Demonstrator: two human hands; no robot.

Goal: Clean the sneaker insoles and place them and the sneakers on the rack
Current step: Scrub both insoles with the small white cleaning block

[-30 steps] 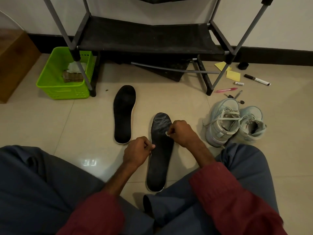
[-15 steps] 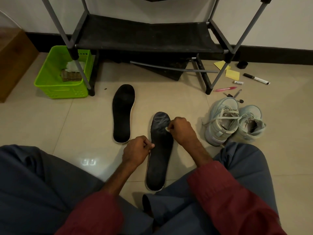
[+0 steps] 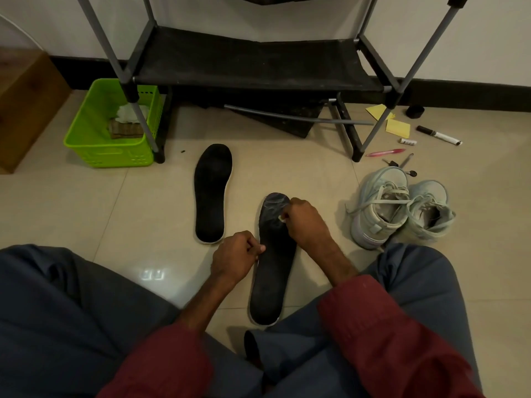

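Two black insoles lie on the tiled floor. The near insole [image 3: 273, 271] lies between my legs; its toe end looks greyish and smeared. My left hand [image 3: 235, 255] pinches its left edge at mid-length. My right hand [image 3: 306, 222] is closed on a small pale wipe [image 3: 281, 219] pressed against the toe area. The far insole [image 3: 211, 193] lies untouched to the left. A pair of pale mint sneakers [image 3: 402, 211] stands on the floor to the right. The black shoe rack [image 3: 253, 61] stands ahead against the wall, its lowest shelf bare.
A green plastic basket [image 3: 94, 150] holding cloths sits by the rack's left leg. A brown box [image 3: 20, 104] is at far left. Yellow sticky notes [image 3: 398, 127], a marker [image 3: 439, 135], a pink pen [image 3: 385, 152] and keys [image 3: 402, 165] lie right of the rack.
My right hand has shifted the wipe slightly over the toe end of the near insole. The left hand keeps its hold on the edge.
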